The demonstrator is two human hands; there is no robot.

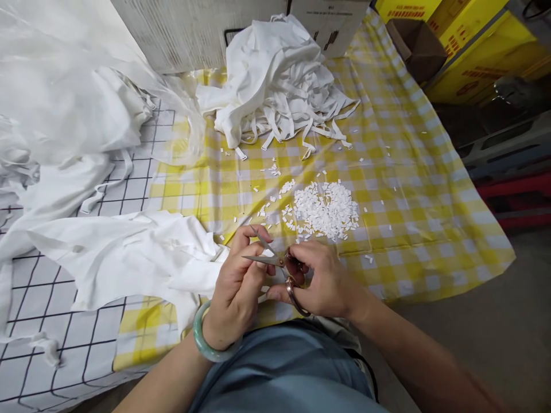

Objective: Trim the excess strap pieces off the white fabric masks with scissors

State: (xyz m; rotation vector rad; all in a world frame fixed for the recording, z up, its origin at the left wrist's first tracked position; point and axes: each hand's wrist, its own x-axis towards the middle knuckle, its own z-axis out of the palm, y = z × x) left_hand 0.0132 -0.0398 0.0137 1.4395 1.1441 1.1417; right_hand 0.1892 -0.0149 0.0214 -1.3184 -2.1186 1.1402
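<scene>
My right hand (pixel 316 278) grips a pair of scissors (pixel 282 261) by the handle loops, with the blades apart and pointing left. My left hand (pixel 241 281), a green bangle on its wrist, pinches a small white strap end (pixel 267 252) between the blades. A white cloth garment (pixel 142 258) spreads out to the left, running up to my left hand; its link to the strap is hidden by my fingers. Just beyond my hands lies a pile of small white cut pieces (pixel 329 209), with several more scattered around it.
A heap of white strapped garments (pixel 279 80) sits at the back against a large carton (pixel 189 34). Clear plastic and more white cloth (pixel 64 109) cover the left side. Yellow boxes (pixel 469 57) stand beyond the right edge of the checked tablecloth (pixel 413 206).
</scene>
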